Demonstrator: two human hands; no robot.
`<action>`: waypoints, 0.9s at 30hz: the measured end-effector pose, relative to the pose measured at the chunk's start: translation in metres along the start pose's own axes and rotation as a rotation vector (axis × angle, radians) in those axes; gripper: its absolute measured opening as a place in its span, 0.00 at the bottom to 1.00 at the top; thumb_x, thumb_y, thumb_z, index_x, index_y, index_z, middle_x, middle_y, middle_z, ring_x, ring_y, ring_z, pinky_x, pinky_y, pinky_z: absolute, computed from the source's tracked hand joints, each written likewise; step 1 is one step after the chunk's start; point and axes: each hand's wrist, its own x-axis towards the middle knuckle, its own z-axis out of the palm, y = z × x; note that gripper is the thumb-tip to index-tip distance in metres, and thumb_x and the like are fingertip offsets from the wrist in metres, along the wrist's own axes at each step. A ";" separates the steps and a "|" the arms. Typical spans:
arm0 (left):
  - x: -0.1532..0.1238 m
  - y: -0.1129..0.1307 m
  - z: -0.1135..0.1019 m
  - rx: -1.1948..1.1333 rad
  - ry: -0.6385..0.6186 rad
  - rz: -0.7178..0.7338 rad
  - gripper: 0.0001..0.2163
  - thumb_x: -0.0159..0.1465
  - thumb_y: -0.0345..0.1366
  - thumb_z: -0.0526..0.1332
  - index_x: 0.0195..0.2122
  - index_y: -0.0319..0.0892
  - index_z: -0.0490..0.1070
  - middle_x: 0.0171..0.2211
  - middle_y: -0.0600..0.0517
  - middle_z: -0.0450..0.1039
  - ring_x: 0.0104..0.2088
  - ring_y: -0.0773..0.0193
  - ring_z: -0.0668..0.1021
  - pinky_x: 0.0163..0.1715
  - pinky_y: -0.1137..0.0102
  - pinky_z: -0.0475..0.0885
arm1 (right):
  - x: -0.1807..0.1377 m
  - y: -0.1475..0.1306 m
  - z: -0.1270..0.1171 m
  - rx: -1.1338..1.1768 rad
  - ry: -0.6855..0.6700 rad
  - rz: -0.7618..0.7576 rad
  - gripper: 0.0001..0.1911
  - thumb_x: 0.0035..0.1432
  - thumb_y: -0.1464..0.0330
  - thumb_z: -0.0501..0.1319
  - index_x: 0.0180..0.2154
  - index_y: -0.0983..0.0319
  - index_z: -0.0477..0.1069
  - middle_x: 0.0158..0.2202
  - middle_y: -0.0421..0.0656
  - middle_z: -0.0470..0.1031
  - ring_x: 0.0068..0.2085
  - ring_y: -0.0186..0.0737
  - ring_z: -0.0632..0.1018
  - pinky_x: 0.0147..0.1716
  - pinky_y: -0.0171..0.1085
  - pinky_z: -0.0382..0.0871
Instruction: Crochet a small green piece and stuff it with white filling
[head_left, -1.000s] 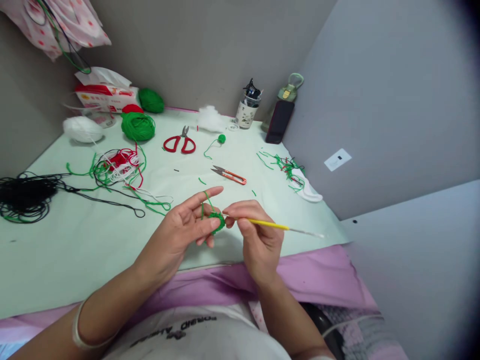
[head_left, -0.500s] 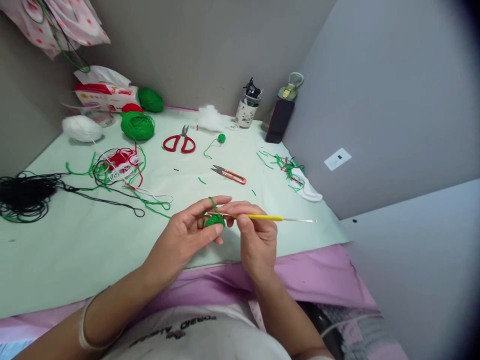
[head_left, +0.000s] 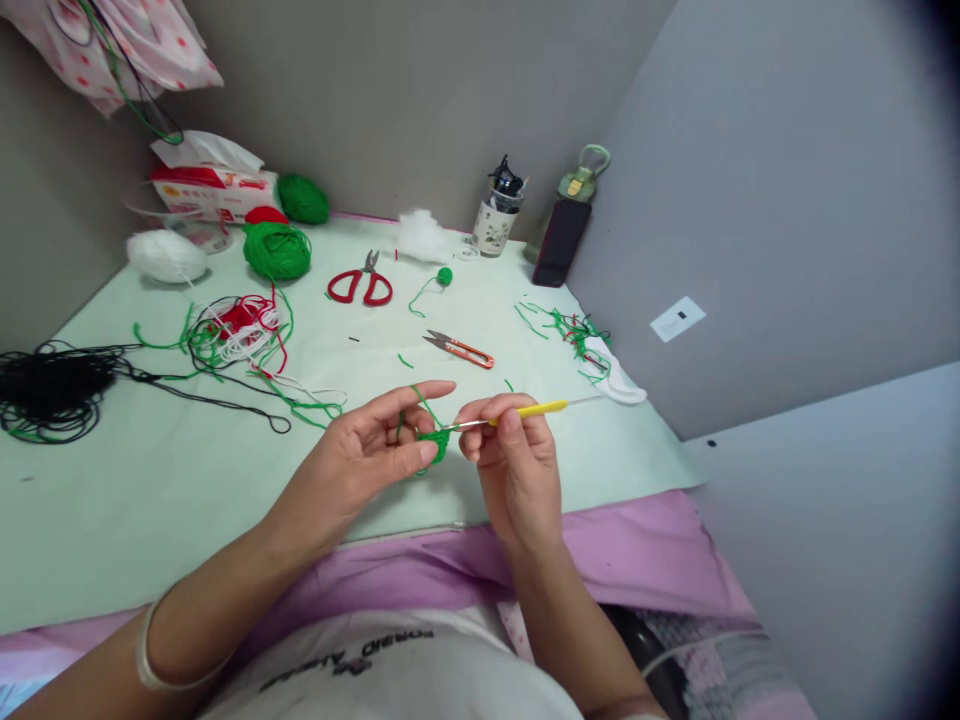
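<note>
My left hand [head_left: 367, 460] pinches a small green crochet piece [head_left: 433, 443] between thumb and fingers, with green yarn looped over the raised forefinger. My right hand [head_left: 512, 452] is closed round a yellow-handled crochet hook [head_left: 517, 413], whose metal tip is in the green piece. Both hands hover over the near edge of the pale green table [head_left: 150, 480].
On the table lie red scissors [head_left: 361, 287], orange thread snips [head_left: 459, 349], green yarn balls [head_left: 277, 250], a white yarn ball [head_left: 166, 256], black yarn [head_left: 52, 385], tangled yarn scraps [head_left: 236, 330], a tissue box [head_left: 206, 185], a cup [head_left: 495, 225], a phone [head_left: 556, 256] and a bottle.
My right hand has tilted the hook so its handle points up and away, and it looks shorter. The left forefinger has lifted a little with the yarn loop.
</note>
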 end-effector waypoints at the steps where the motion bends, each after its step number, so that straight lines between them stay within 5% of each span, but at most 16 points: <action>1: 0.000 0.000 0.000 0.006 0.000 -0.001 0.20 0.61 0.35 0.74 0.55 0.55 0.82 0.36 0.55 0.71 0.37 0.66 0.72 0.40 0.72 0.71 | 0.001 0.000 0.000 0.005 -0.007 0.016 0.11 0.65 0.58 0.68 0.34 0.58 0.76 0.33 0.40 0.82 0.26 0.32 0.74 0.28 0.34 0.69; 9: 0.002 -0.006 0.002 0.010 0.002 -0.002 0.22 0.62 0.38 0.74 0.58 0.54 0.79 0.37 0.54 0.76 0.38 0.65 0.74 0.43 0.70 0.70 | -0.001 0.000 -0.003 -0.177 -0.095 -0.126 0.09 0.70 0.62 0.63 0.39 0.56 0.81 0.38 0.42 0.83 0.33 0.36 0.77 0.33 0.37 0.72; 16: 0.004 -0.006 0.005 -0.085 -0.093 -0.064 0.13 0.62 0.39 0.74 0.49 0.48 0.85 0.32 0.55 0.70 0.27 0.70 0.68 0.30 0.72 0.67 | -0.003 -0.002 -0.001 -0.487 -0.021 -0.422 0.09 0.70 0.67 0.62 0.41 0.53 0.82 0.36 0.41 0.81 0.38 0.41 0.79 0.37 0.42 0.73; 27: 0.005 -0.004 0.003 -0.242 -0.049 -0.135 0.07 0.63 0.38 0.73 0.40 0.42 0.83 0.32 0.55 0.70 0.25 0.71 0.62 0.33 0.71 0.72 | -0.004 -0.008 -0.008 -0.287 0.024 -0.267 0.09 0.71 0.64 0.62 0.40 0.56 0.81 0.37 0.42 0.80 0.34 0.37 0.79 0.34 0.40 0.75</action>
